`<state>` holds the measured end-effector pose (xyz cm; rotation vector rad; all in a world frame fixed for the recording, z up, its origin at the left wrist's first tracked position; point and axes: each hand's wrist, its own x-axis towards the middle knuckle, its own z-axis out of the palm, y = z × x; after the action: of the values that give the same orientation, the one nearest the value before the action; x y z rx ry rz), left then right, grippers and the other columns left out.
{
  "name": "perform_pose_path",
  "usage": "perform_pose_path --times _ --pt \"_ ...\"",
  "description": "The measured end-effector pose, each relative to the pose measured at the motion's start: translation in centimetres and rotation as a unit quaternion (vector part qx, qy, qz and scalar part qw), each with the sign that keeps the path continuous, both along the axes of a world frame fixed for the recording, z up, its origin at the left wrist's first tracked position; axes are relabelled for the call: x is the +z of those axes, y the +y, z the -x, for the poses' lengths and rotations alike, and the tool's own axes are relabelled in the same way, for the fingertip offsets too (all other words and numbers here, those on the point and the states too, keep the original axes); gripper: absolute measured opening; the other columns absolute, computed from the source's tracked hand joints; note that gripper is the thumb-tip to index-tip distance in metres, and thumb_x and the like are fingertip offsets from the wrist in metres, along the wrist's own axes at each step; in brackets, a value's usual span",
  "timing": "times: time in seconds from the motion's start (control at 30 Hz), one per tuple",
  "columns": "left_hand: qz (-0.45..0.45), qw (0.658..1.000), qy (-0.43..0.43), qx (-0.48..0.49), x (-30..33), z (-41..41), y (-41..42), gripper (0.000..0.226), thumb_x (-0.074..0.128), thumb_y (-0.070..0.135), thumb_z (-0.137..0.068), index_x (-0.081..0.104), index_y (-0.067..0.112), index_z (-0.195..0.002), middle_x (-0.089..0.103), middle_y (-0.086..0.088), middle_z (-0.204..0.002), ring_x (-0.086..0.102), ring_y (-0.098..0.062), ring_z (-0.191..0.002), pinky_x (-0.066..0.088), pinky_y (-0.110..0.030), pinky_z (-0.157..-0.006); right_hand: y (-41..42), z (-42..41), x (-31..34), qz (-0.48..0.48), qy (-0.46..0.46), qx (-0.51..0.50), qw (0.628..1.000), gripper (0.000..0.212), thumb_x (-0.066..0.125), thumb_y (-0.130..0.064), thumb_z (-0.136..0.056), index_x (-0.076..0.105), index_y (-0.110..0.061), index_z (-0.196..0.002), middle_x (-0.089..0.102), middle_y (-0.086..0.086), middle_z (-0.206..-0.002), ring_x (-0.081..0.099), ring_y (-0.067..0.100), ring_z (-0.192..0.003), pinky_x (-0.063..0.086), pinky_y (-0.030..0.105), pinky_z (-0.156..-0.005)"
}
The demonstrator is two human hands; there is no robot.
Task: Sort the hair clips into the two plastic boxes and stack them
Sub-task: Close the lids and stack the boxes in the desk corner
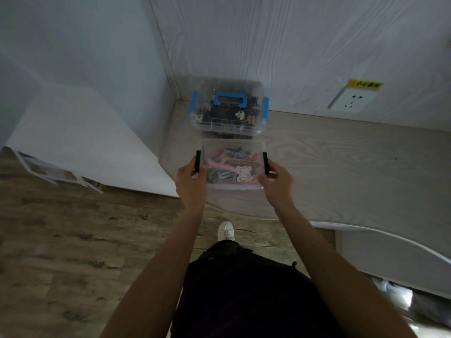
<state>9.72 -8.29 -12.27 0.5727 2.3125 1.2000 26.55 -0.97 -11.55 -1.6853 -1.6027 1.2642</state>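
Both hands, left hand and right hand, are gripping the black-latched box by its ends; the blue-handled box is lying straight ahead, just beyond it.

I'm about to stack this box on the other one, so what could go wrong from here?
1. The clear plastic box with black latches, held by the left hand and right hand at its ends, may sit unevenly on the raised blue handle of the clear blue-latched box.
2. If tilted, its colourful hair clips could shift.

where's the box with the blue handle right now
In the head view, the blue-handled box sits in the wall corner, just beyond the black-latched box held by both hands.
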Motion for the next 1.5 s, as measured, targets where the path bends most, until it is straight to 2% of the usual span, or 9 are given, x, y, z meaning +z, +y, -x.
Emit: perform_pose_path --times 0.27,0.4,0.57,0.7,0.83,1.1,1.27,1.37,1.5 --pt "0.022 0.999 0.029 -0.019 0.5 -0.1 0.0 0.036 0.055 0.024 -0.091 0.056 0.023 -0.126 0.056 -0.011 -0.110 0.055 -0.019 -0.093 0.038 -0.024 -0.080 -0.1 0.4 0.7 -0.060 -0.129 0.060 0.988 0.039 0.058 -0.007 -0.086 0.056 -0.014 -0.124 0.061 0.010 -0.105 0.062 0.023 -0.089 0.042 0.026 -0.072" --pt "-0.007 0.999 -0.016 -0.027 2.7 0.1 -1.4 0.037 0.058 0.028 -0.089 0.056 0.020 -0.125 0.059 -0.007 -0.115 0.057 -0.015 -0.100 0.044 -0.026 -0.087 -1.0 -0.7 2.9 -0.011 -0.006 0.025 1.000 0.040 0.063 -0.013 -0.084 0.056 -0.013 -0.124 0.064 0.004 -0.105 0.061 0.015 -0.089 0.047 0.026 -0.080" --pt "-0.154 0.978 -0.140 -0.027 9.3 0.7 -2.3 0.032 0.057 0.017 -0.088 0.061 0.018 -0.119 0.067 0.003 -0.106 0.062 0.002 -0.088 0.050 -0.011 -0.071 -0.7 -1.9 8.0 0.045 0.190 0.004 0.981 0.034 0.059 -0.008 -0.086 0.058 -0.013 -0.119 0.066 0.004 -0.106 0.063 0.020 -0.094 0.053 0.032 -0.079" --pt "-0.238 0.954 -0.167 -0.074 12.6 1.9 0.0 0.029 0.055 0.011 -0.088 0.064 0.024 -0.112 0.069 0.007 -0.099 0.065 -0.003 -0.087 0.052 -0.018 -0.072 1.2 -0.6 10.2 0.024 0.262 0.004 0.965 0.035 0.061 -0.013 -0.086 0.056 -0.013 -0.121 0.064 0.006 -0.116 0.063 0.021 -0.103 0.055 0.033 -0.084" --pt "-0.216 0.956 -0.181 -0.087 11.4 5.0 4.4 0.057 0.069 0.009 -0.076 0.052 0.015 -0.130 0.062 -0.001 -0.122 0.059 -0.015 -0.112 0.049 -0.031 -0.094 4.6 1.8 10.1 -0.018 0.228 0.023 0.973 0.049 0.065 -0.018 -0.078 0.053 -0.021 -0.125 0.060 -0.001 -0.126 0.057 0.015 -0.114 0.047 0.038 -0.098" --pt "-0.132 0.977 -0.117 -0.120 8.8 8.4 10.4 0.052 0.064 0.013 -0.083 0.049 0.016 -0.132 0.055 0.004 -0.125 0.053 -0.011 -0.113 0.041 -0.012 -0.085 9.3 5.0 8.3 -0.016 0.194 0.004 0.981 0.044 0.051 -0.013 -0.092 0.043 -0.023 -0.134 0.048 -0.005 -0.131 0.046 0.014 -0.119 0.038 0.035 -0.105" --pt "-0.062 0.959 -0.235 -0.146 7.8 9.5 10.6 0.068 0.057 0.046 -0.086 0.025 0.027 -0.143 0.037 -0.002 -0.142 0.044 -0.020 -0.123 0.037 -0.031 -0.094 9.2 5.1 7.0 0.151 0.227 -0.037 0.961 0.058 0.054 -0.046 -0.088 0.026 -0.038 -0.138 0.034 0.004 -0.144 0.037 0.028 -0.128 0.034 0.050 -0.103" --pt "-0.033 0.951 -0.255 -0.170 7.8 9.8 11.0 0.087 0.067 0.056 -0.059 0.038 0.022 -0.134 0.050 -0.001 -0.124 0.054 -0.014 -0.102 0.043 -0.025 -0.074 9.2 5.2 6.6 0.161 0.237 -0.068 0.956 0.063 0.059 -0.046 -0.085 0.029 -0.030 -0.138 0.044 0.003 -0.133 0.045 0.027 -0.121 0.044 0.042 -0.094" --pt "-0.035 0.940 -0.288 -0.178 8.1 9.3 11.4 0.055 0.067 0.053 -0.049 0.052 0.031 -0.098 0.051 0.008 -0.082 0.048 -0.010 -0.072 0.037 -0.024 -0.066 9.3 4.6 6.7 0.141 0.259 -0.101 0.950 0.058 0.062 -0.040 -0.085 0.037 -0.027 -0.135 0.052 0.004 -0.126 0.052 0.020 -0.108 0.045 0.035 -0.084"
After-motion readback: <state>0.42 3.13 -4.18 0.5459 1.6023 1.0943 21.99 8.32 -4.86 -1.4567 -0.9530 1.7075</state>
